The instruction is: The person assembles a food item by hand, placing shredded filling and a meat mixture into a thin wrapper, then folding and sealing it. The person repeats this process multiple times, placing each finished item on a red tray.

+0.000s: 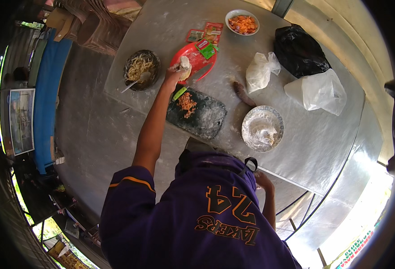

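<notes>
A grey metal surface (323, 148), dusted with flour, carries everything. On it lie a dark bowl of noodles (142, 69) with a spoon, a red plate (196, 60), a dark floury cutting board (197, 114) with chopped orange bits, a white bowl of flour (263, 128), a white bowl of orange pieces (242, 21), two white plastic bags (316, 91), a black bag (299, 50) and small sachets (195, 35).

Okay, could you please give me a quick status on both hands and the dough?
Left hand holding dough piece over red plate. Right hand low at table edge, grip unclear. Noodle bowl beside plate.
</notes>
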The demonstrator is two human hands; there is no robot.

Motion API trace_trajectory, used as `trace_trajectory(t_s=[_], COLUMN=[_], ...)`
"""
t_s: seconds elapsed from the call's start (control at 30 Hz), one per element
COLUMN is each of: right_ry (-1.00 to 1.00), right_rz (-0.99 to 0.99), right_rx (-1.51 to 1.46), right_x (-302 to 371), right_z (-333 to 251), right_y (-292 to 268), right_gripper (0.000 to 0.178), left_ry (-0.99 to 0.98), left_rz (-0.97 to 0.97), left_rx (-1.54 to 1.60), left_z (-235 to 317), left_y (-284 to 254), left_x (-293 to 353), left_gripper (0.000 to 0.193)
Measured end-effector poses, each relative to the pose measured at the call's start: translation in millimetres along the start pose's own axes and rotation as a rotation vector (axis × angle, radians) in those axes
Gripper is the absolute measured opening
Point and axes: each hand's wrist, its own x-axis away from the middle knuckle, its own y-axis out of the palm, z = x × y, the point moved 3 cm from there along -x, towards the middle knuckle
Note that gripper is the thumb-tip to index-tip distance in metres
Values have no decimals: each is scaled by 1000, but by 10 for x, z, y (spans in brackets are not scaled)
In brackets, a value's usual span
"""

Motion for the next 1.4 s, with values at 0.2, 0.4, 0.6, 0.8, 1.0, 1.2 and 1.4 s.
trace_trajectory(t_s=[0.2, 0.4, 0.6, 0.8, 1.0, 1.2, 1.4], right_ry=[-77, -878, -1304, -1376, -1338, -1370, -1390], right_rz=[169, 731, 795, 810, 784, 909, 899], right_rx=[182, 173, 270, 306, 308, 473, 557], right_x=[450, 879, 1248, 1345, 1342, 1400, 1406], right_z=[-1267, -3313, -4636, -4995, -5073, -5203, -5322], right_y=[-313, -489, -335, -261, -231, -76, 137], right_gripper=[37, 15, 21, 27, 28, 24, 20], left_ry=[-21, 45, 118, 245, 340, 501, 646], left_rz=[-35, -219, -315, -319, -274, -284, -237], left_rx=[601, 926, 944, 816, 608, 392, 305], left_z=[399, 1047, 1540, 1796, 1872, 1895, 1775], left_y=[76, 438, 672, 679, 553, 372, 126], left_x=[521, 1276, 1884, 2142, 2259, 2260, 2270], left_gripper=[36, 41, 40, 37, 47, 47, 45])
